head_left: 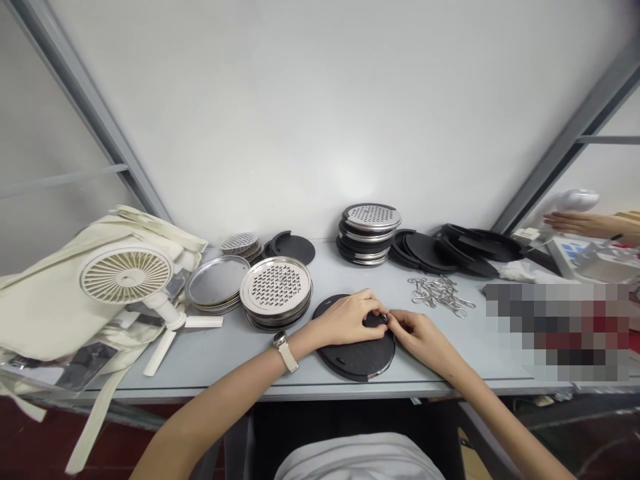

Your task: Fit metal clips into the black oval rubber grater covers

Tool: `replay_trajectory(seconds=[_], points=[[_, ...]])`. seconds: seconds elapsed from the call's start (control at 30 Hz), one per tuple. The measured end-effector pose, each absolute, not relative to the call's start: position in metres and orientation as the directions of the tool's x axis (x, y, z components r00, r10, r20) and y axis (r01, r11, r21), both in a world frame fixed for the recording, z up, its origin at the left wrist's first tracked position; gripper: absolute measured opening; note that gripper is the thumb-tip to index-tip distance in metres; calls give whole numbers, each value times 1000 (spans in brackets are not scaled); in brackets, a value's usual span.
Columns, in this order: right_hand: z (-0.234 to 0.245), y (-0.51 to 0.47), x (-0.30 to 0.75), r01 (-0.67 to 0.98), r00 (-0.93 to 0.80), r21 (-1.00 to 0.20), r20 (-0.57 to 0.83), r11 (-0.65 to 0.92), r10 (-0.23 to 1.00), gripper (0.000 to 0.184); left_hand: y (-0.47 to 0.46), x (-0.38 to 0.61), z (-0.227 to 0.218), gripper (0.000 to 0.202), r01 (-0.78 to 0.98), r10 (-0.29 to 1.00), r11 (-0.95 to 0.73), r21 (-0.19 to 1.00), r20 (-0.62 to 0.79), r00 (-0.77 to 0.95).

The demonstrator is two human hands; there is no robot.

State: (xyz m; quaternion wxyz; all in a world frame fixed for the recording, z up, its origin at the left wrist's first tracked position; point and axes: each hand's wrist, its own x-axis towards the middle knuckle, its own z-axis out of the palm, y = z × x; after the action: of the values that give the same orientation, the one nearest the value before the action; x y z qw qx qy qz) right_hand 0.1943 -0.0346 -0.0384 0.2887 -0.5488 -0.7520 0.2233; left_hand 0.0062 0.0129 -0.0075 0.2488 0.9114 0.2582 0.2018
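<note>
A black round disc [355,363] lies flat on the table in front of me. My left hand [350,319] rests across its top, with thumb and fingers bent in at the right rim. At that same rim my right hand [417,339] is closed in a pinch. A small shiny bit shows between the fingertips, too hidden to name. Bent wire clips [440,295] lie in a loose pile beyond my right hand. Left of the disc stands a stack of metal grater discs [276,287], the top one full of raised holes.
Plain metal discs [219,280], black plates [297,250], assembled black-rimmed graters [373,217] and black round holders [425,250] line the back of the table [200,360]. A white fan [126,275] and cream bag [60,287] occupy the left. Another person's hand [583,223] appears far right.
</note>
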Motion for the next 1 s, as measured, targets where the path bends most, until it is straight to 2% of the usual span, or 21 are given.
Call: replay_trajectory(seconds=[0.27,0.47,1.0], points=[[-39,-35,194,699,-221,-650,199,298,955,29,14,6,-10,24,340,545,-770,540,278,791],[-41,-33,194,710,-233,-637,192,302,953,31,14,7,-12,16,345,561,-768,539,307,768],[-40,-34,195,724,-266,-613,175,316,948,34,13,8,-11,22,360,581,-748,558,286,762]])
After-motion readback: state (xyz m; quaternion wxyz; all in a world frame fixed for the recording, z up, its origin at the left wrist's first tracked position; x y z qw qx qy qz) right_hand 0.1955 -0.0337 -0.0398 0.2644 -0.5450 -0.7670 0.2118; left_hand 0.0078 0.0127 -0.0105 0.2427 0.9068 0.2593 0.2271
